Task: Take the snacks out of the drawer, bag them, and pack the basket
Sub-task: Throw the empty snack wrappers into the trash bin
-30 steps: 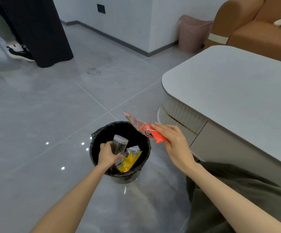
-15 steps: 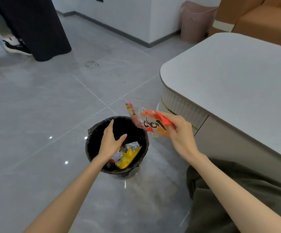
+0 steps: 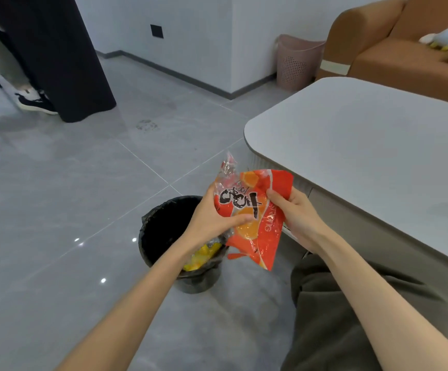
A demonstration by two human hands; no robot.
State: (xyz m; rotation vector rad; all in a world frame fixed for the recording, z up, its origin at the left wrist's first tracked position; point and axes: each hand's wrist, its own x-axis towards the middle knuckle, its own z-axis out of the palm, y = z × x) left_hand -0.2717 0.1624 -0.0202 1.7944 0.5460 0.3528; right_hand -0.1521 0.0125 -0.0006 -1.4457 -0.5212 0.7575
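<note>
Head view: grey floor tiles [image 3: 70, 210] fill the left of the frame, a pale tabletop [image 3: 364, 145] takes the right, and a brown sofa [image 3: 394, 57] sits in the upper right corner. At lower centre a black basket [image 3: 161, 226] stands on the floor. Just above its right rim hangs an orange-red snack bag [image 3: 255, 236], clasped by both hands: the left hand [image 3: 212, 218] grips its left edge, the right hand [image 3: 297, 215] its right edge. A yellow packet [image 3: 201, 255] lies inside the basket.
</note>
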